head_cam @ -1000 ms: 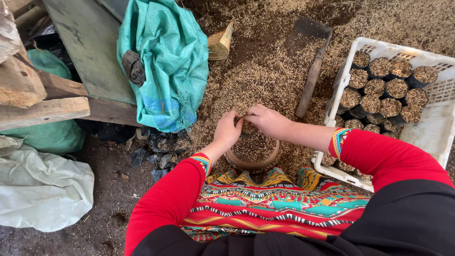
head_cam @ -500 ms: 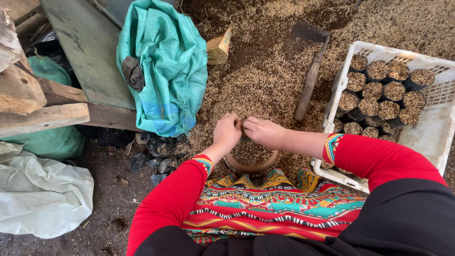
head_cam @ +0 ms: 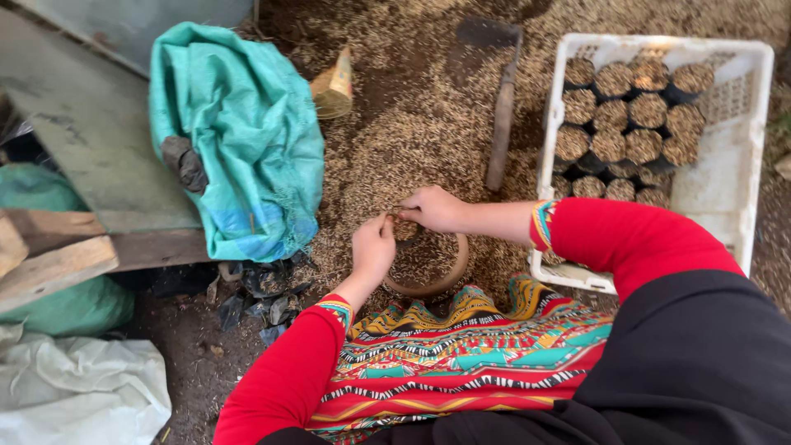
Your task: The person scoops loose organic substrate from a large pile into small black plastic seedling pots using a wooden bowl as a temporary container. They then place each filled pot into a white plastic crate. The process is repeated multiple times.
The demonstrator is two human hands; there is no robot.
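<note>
My left hand (head_cam: pixel 373 247) and my right hand (head_cam: pixel 430 207) meet over a round brown bowl (head_cam: pixel 449 276) of husk mix on the ground. Between their fingertips they pinch a small dark planting bag (head_cam: pixel 404 229), its mouth held apart just above the bowl. Both arms wear red sleeves with patterned cuffs. A heap of pale rice husk (head_cam: pixel 412 140) spreads on the ground behind the bowl.
A white plastic crate (head_cam: pixel 741 165) at the right holds several filled black bags (head_cam: pixel 626 115). A hoe (head_cam: pixel 498 107) lies on the husk. A teal sack (head_cam: pixel 247 140) leans at the left beside wooden planks (head_cam: pixel 58 255), a white sack (head_cam: pixel 74 395) and empty black bags (head_cam: pixel 255 297).
The camera view has moved closer and shifted. Both hands stay together over the bowl, still working the small bag between the fingers.
</note>
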